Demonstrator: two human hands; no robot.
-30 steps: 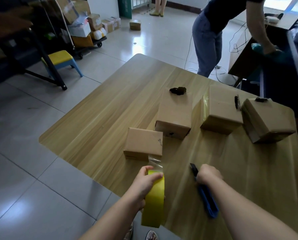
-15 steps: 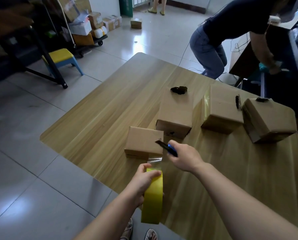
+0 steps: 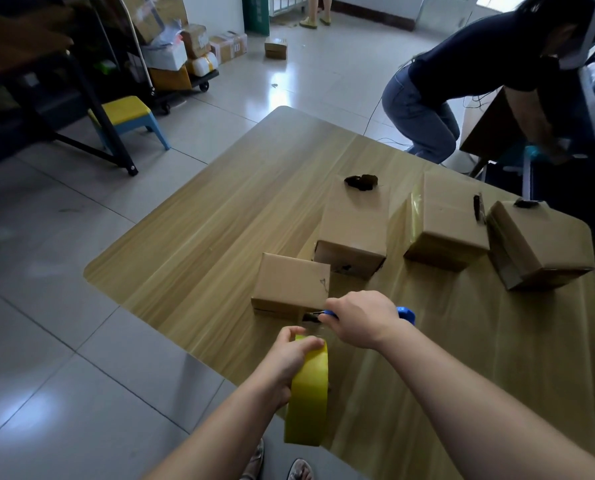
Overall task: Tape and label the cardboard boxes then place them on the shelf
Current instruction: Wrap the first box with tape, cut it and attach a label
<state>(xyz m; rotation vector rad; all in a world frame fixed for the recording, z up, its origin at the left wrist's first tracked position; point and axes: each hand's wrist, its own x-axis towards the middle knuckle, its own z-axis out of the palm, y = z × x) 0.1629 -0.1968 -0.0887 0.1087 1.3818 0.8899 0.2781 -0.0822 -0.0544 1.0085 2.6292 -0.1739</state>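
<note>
Left hand [image 3: 289, 362] is curled round the yellow tape roll [image 3: 308, 396], at the near table [image 3: 220, 220] edge. Small box [image 3: 291, 285] sits just beyond, tape drawn out to its near face. Right hand [image 3: 362, 318] is fisted on the blue cutter [image 3: 406, 314], blade at the tape. Best to keep the tape taut and slice close to the box. Dark pen scrawl [image 3: 322, 281] on the box top is unreadable; no brand legible.

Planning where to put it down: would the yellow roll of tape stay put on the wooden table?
On edge it would likely roll, since the yellow roll of tape is a round ring. Laid flat it should stay. It seems stiff: the left hand grips its top without squashing it.
</note>
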